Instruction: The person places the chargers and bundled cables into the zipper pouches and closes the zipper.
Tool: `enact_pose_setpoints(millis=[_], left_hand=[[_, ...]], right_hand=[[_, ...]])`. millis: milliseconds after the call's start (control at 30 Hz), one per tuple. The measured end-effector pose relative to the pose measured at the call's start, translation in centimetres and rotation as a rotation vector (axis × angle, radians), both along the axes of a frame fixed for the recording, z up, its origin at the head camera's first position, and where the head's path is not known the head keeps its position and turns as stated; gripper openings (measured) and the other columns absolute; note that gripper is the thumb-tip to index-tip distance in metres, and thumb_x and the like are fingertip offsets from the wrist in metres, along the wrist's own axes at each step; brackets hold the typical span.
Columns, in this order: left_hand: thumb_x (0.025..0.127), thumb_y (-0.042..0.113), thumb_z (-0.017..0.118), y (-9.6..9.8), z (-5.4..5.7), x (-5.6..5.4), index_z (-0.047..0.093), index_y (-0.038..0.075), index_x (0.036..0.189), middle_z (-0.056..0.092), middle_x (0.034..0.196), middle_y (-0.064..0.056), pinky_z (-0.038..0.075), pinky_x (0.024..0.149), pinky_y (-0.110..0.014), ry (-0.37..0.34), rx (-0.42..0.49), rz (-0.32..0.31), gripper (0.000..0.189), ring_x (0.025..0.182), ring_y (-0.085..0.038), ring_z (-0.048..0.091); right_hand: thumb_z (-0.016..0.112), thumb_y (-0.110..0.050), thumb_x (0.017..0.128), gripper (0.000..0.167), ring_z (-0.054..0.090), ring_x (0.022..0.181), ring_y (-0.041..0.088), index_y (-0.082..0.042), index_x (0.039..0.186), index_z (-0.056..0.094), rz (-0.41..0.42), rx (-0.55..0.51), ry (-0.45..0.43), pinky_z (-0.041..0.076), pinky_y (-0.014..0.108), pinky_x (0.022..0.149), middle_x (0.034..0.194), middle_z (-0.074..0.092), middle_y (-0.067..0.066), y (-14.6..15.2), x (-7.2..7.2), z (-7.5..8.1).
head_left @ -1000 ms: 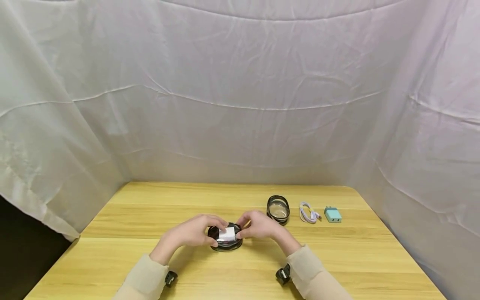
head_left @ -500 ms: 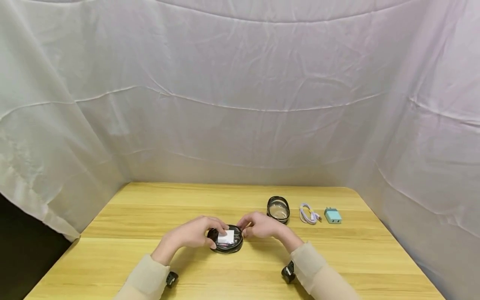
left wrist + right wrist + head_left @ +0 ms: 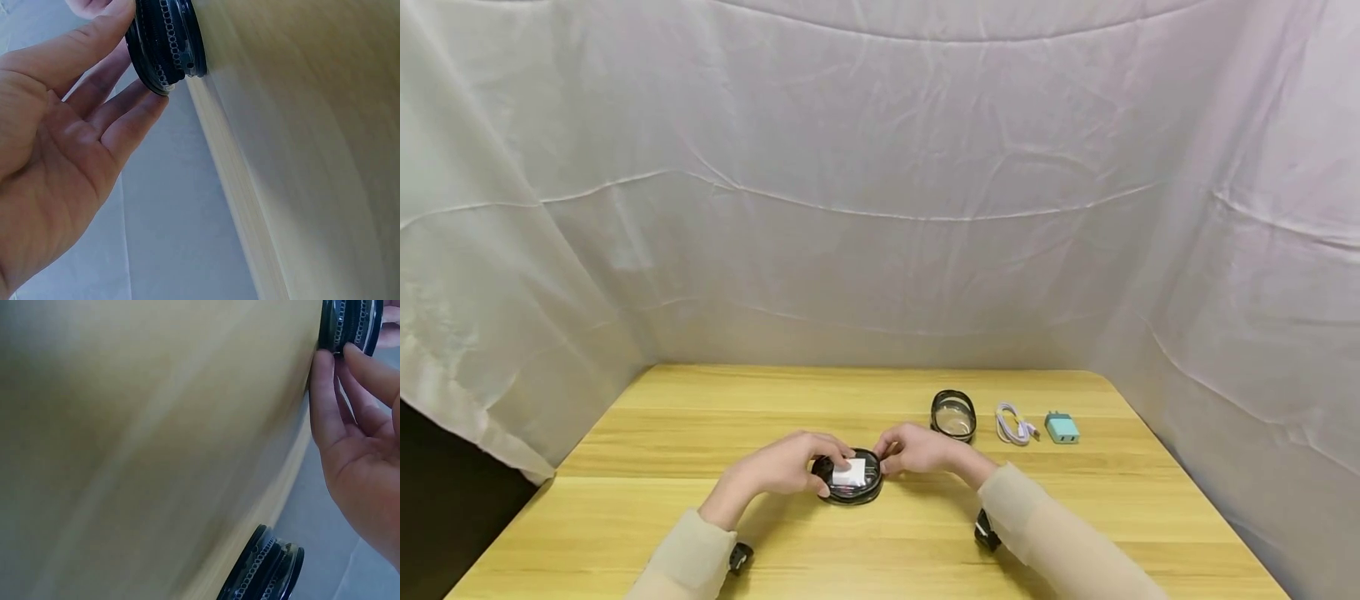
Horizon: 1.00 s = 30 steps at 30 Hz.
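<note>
A small round zipper case (image 3: 859, 495) with black trim and a clear top lies on the table before me. Through its top a white block (image 3: 848, 477), perhaps a charger, is visible. My left hand (image 3: 786, 463) grips the case from the left, its thumb on the near edge and fingers across the top. At the right edge, my right hand (image 3: 917, 448) pinches near the zipper with thumb and fingers. The left wrist view shows zipper teeth along the case's side (image 3: 167, 40). Whether a zipper pull is between the right fingertips is hidden.
Behind my right hand stands a second clear case (image 3: 953, 419) with black trim. Farther right lie a coiled white cable (image 3: 1015, 425) and a teal plug adapter (image 3: 1063, 428). The wooden table (image 3: 760, 392) meets a pale cloth backdrop (image 3: 880, 275).
My right thumb and fingers have drawn back from the case's top to its right edge. The clear top now lies flatter over the white block. The left hand keeps its hold.
</note>
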<state>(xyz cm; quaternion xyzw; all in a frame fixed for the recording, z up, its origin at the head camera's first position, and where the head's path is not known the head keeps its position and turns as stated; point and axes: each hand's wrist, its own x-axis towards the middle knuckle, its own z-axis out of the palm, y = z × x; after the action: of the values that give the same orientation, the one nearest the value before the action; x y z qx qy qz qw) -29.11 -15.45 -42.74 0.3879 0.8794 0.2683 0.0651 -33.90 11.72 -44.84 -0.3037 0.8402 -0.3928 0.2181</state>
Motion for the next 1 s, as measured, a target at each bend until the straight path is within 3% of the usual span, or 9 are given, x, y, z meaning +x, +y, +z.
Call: enact_pose_setpoints(millis=[533, 1000], left_hand=[[0.083, 0.003, 0.083, 0.32, -0.13, 0.14, 0.075, 0.005, 0.125, 0.067, 0.136, -0.008, 0.046, 0.113, -0.049, 0.062, -0.056, -0.033, 0.043, 0.129, -0.032, 0.060], [0.082, 0.005, 0.085, 0.60, -0.03, 0.25, 0.075, 0.005, 0.125, 0.070, 0.131, -0.006, 0.049, 0.110, -0.049, 0.097, -0.093, -0.007, 0.044, 0.124, -0.031, 0.063]], right_hand=[[0.068, 0.008, 0.093, 0.007, 0.065, 0.070, 0.010, 0.002, 0.090, 0.069, -0.001, 0.045, 0.085, 0.057, 0.023, 0.065, 0.077, 0.069, 0.002, -0.68, -0.33, -0.54], [0.067, 0.008, 0.094, 0.003, 0.066, 0.068, 0.012, 0.008, 0.091, 0.068, -0.018, 0.055, 0.036, 0.062, 0.027, 0.066, 0.075, 0.070, 0.006, -0.67, -0.30, -0.14]])
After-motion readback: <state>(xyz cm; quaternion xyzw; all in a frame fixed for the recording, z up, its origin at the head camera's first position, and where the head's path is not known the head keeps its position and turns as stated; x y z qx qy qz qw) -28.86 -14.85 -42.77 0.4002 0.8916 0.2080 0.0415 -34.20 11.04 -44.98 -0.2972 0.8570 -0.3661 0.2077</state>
